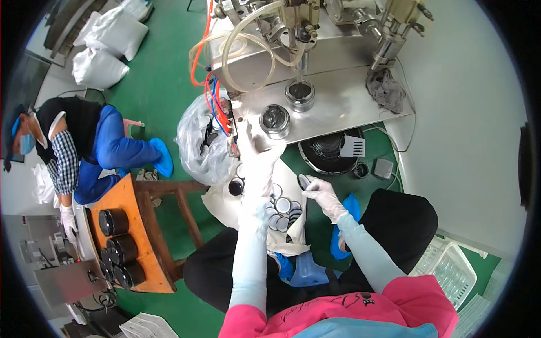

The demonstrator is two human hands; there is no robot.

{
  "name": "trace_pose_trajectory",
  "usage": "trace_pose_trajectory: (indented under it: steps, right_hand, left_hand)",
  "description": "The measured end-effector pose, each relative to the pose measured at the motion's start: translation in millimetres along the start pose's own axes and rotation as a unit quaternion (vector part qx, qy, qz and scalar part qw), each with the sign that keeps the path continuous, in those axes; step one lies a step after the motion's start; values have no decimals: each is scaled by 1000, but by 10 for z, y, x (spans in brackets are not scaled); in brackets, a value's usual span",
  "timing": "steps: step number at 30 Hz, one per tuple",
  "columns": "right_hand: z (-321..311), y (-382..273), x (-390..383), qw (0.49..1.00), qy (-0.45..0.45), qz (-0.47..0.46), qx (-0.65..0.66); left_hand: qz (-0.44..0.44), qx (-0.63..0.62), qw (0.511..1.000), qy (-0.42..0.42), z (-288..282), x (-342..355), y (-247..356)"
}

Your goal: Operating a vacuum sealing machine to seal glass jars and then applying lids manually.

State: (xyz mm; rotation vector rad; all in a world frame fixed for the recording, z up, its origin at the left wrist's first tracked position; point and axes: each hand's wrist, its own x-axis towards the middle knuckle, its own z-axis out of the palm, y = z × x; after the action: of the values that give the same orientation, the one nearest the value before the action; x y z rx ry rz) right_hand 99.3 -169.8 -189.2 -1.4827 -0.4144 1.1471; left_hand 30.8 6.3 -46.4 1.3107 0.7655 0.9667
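Observation:
My left hand [260, 160], in a white glove washed out by glare, reaches toward the front left corner of the steel worktop [332, 112]. Its fingers are stretched and the thumb is spread, with nothing visible in them. Close by stands a round jar [274, 121] of dark, glossy paste. Another such jar [300, 93] is under the filling nozzle [302, 62]. My gloved right hand [324, 197] pinches a round lid [303, 181], dark with a pale rim, to the right of my left wrist. Several similar lids [282, 204] lie on a white sheet below my hands.
A black basin [324, 152] holding dark paste and a white slotted scraper [353, 146] sits below the worktop. A grey rag [386, 90] lies at its right. Left are a transparent bag [194, 141] and a wooden table [146, 248] with black jars [121, 249]. A co-worker [84, 141] sits beyond.

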Motion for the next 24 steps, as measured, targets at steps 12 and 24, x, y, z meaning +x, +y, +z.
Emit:
trace_pose_trajectory:
  steps: [12, 24]
  right_hand:
    - [-194, -1329, -444, 972, -93, -78, 202]
    - [-110, -2048, -192, 956, -108, -209, -175]
  left_hand:
    - [1, 38, 999, 18, 277, 306, -201]
    - [17, 1, 995, -96, 60, -371, 437]
